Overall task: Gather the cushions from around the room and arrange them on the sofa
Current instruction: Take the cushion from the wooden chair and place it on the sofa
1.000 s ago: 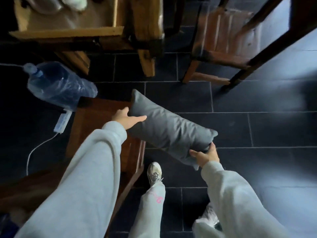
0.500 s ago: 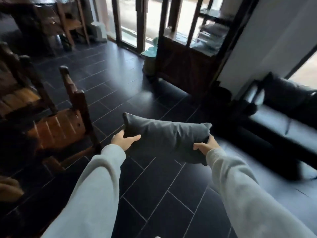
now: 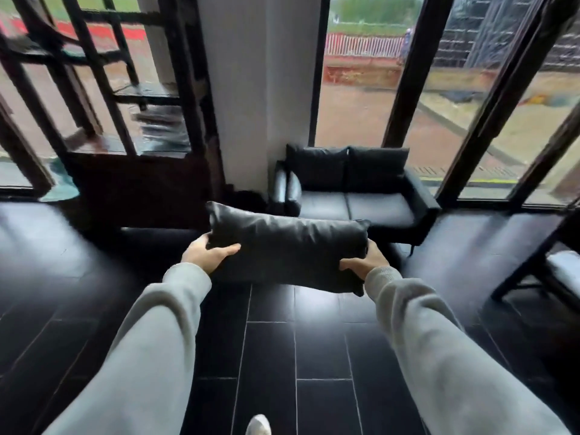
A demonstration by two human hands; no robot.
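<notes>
The dark tiled floor (image 3: 314,356) lies open straight ahead to the sofa (image 3: 354,204). Both seat cushions are bare, with two back pillows (image 3: 348,166) upright behind. A dark cabinet (image 3: 141,186) flanks the path on the left, a chair (image 3: 552,265) on the right. A white pillar (image 3: 260,89) stands just beside the sofa's left arm.

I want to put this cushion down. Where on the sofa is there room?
Both seat pads of the sofa are bare, from the left armrest to the right one. Only the back is taken, by two back cushions. Both hands hold the cushion.
</notes>
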